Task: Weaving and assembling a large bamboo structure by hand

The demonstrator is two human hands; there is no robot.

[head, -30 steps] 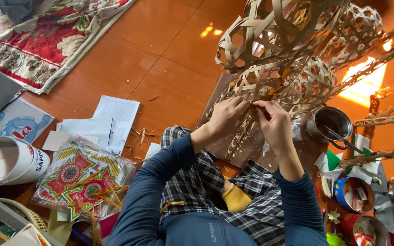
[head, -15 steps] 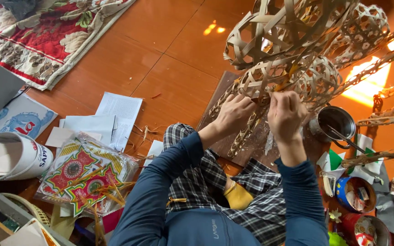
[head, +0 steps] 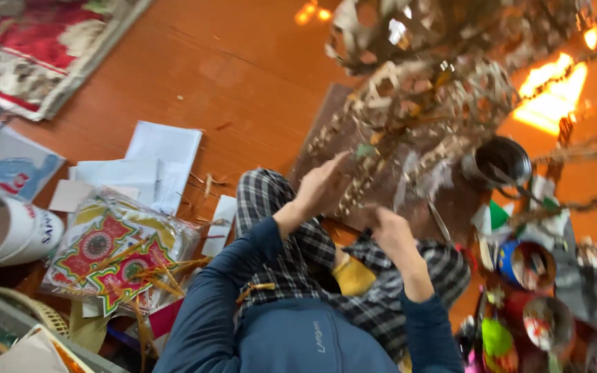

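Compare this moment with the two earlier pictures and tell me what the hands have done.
Both hands came down from the woven strip lattice: the left hand now hovers just below it, the right hand lower, near the lap. The view is blurred. Papers and metal cup stayed put.

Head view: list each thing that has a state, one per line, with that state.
Left hand: raised, fingers at the woven strip lattice, grip blurred.
Right hand: lower, loosely curled, hold unclear.
Woven strip lattice: hanging, unfinished, open gaps.
Metal pot: upright, uncovered.
White papers: lying flat, scattered.
Patterned packet: lying flat.
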